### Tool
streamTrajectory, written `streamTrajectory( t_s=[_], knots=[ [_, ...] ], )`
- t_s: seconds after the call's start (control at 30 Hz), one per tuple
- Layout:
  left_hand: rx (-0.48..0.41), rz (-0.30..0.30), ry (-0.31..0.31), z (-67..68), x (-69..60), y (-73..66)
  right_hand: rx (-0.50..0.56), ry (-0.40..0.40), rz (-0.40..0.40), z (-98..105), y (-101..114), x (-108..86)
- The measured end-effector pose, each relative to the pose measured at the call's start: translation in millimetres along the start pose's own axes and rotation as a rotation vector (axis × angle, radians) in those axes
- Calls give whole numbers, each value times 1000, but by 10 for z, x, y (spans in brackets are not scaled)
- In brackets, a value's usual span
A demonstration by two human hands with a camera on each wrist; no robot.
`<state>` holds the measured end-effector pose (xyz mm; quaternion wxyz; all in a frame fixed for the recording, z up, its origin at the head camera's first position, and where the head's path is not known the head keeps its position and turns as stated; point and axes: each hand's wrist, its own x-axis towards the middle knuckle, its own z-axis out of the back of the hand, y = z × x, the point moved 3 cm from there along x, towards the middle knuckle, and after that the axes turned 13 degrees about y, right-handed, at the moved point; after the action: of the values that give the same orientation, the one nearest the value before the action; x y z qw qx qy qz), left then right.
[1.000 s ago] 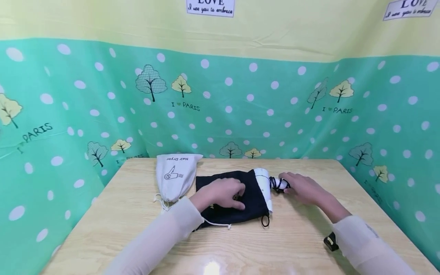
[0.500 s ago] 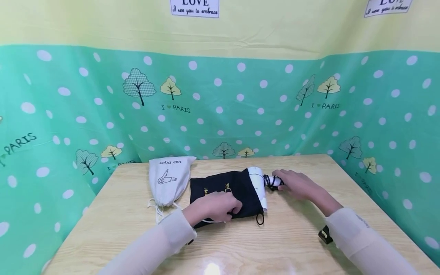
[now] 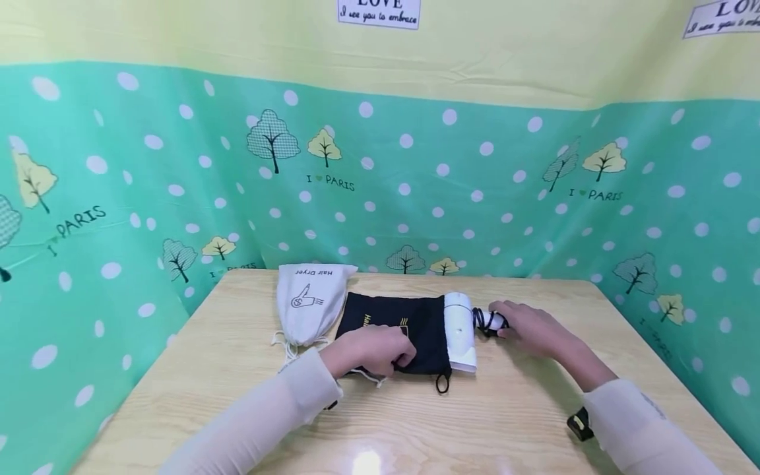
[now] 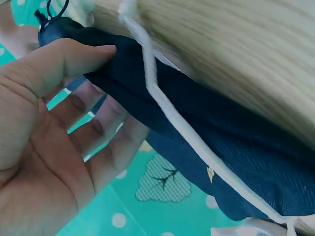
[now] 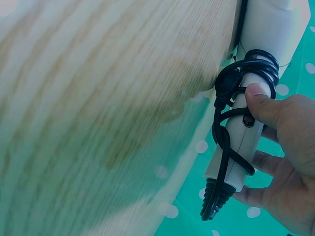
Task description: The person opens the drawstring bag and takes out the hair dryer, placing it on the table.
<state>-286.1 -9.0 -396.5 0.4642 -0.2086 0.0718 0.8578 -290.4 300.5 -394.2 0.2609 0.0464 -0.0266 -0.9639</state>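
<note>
A black drawstring bag (image 3: 424,330) with gold print lies mid-table, its open end against the white hair dryer (image 3: 460,333), whose body sticks out of it. The left hand (image 3: 377,348) pinches the bag's near edge; in the left wrist view, thumb and fingers of that hand (image 4: 64,118) hold the dark cloth (image 4: 197,118), and a white cord (image 4: 182,128) crosses it. At the right, the right hand (image 3: 531,328) grips the dryer's handle. The right wrist view shows this hand (image 5: 285,152) around the handle (image 5: 241,142), which is wrapped in black cable (image 5: 224,142).
A light cloth bag (image 3: 309,303) printed "Hair Dryer" lies at the back left, its white strings toward the front. The wooden table (image 3: 451,429) is backed by a green and yellow curtain (image 3: 415,152). A small black object (image 3: 580,423) is beside the right sleeve.
The left hand has closed on the bag's near edge from a looser pose above it. More of the dryer's white body shows outside the bag. The camera view has shifted.
</note>
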Motion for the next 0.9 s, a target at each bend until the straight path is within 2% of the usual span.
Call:
streamTrajectory(
  t_s=[0.2, 0.3, 0.37, 0.6, 0.73, 0.9],
  knots=[
    [8, 108, 52, -9, -46, 107, -5, -3, -9, 12, -13, -4],
    [21, 134, 52, -15, -34, 92, 2, 4, -17, 13, -15, 1],
    [33, 123, 31, -14, -7, 36, 8, 10, -21, -4, -19, 0],
    [61, 21, -62, 16, 87, -222, 0, 2, -10, -32, 13, 3],
    [89, 3, -83, 20, 107, -298, 20, 7, -8, -37, 13, 10],
    [101, 19, -73, 11, 96, -334, 16, 19, -8, -44, 14, 16]
  ],
)
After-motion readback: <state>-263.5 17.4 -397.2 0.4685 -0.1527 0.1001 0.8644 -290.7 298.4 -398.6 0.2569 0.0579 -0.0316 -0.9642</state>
